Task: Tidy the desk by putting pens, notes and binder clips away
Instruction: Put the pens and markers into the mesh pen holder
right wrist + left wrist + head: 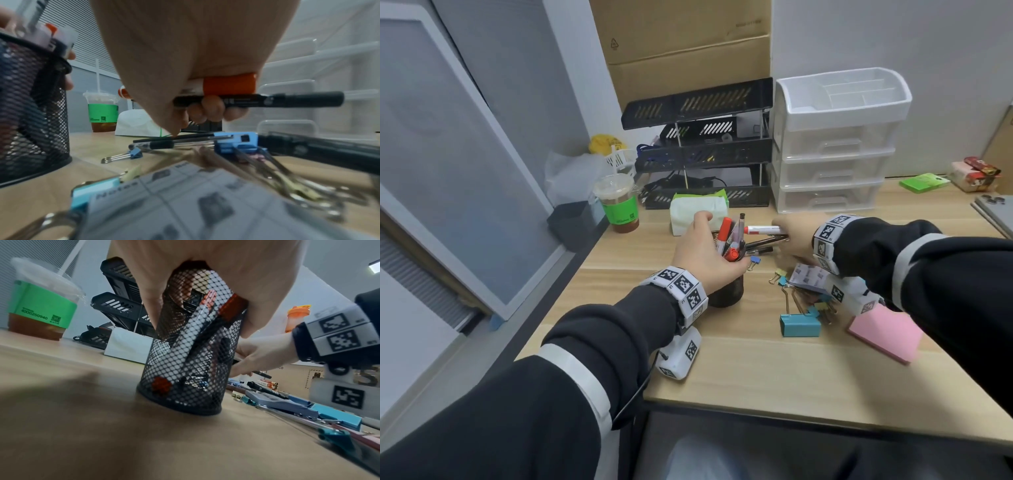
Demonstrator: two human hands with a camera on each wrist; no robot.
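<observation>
left hand (pixel 703 251) curls its fingers over a rim; right hand (pixel 792 236) grips pens.

Pale wooden desk (pixel 774 373) against a white wall (pixel 893 34); stacked cardboard boxes (pixel 688 44) behind, framed grey panel (pixel 448 154) at left

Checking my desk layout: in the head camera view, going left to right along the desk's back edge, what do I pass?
Iced tea cup → tissue pack → white drawer unit → green sticky notes → snack packets.
</observation>
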